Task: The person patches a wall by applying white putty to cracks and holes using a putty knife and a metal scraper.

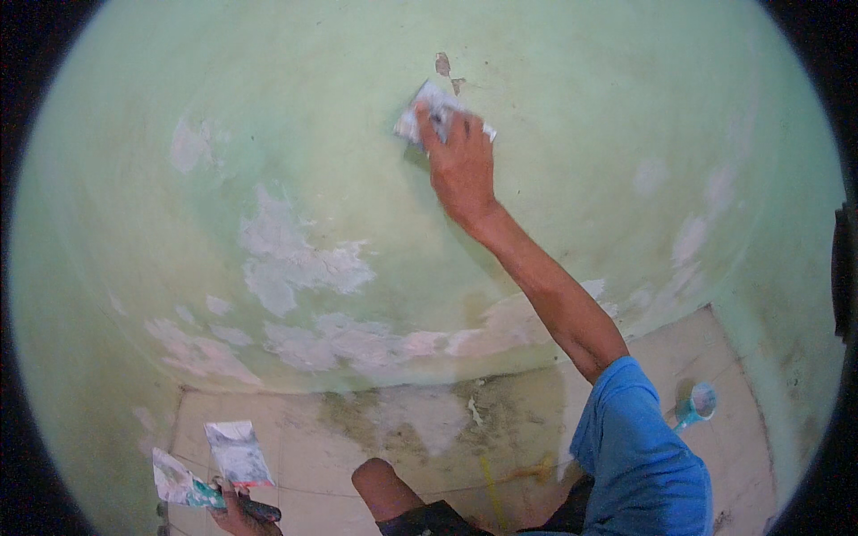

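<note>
My right hand (466, 179) reaches up to the pale green wall (572, 107), its fingers closed on a flat scraper blade (440, 98) smeared with whitish filler. The blade lies against or very near the wall, just below a brown chipped spot (442, 64). Low at the left, my left hand (239, 520) is partly cut off by the lower edge. It grips two putty knives side by side: one with a teal handle and a filler-coated blade (172, 480), the other with a dark handle and a wide smeared blade (239, 454).
White filler patches (304, 255) spread over the lower wall. Below runs a tiled floor (304, 429) with dark stains along the wall. A light blue plastic dipper (702, 399) lies at the right. My bent knee (384, 489) is at the bottom; a dark object (842, 272) stands at the right rim.
</note>
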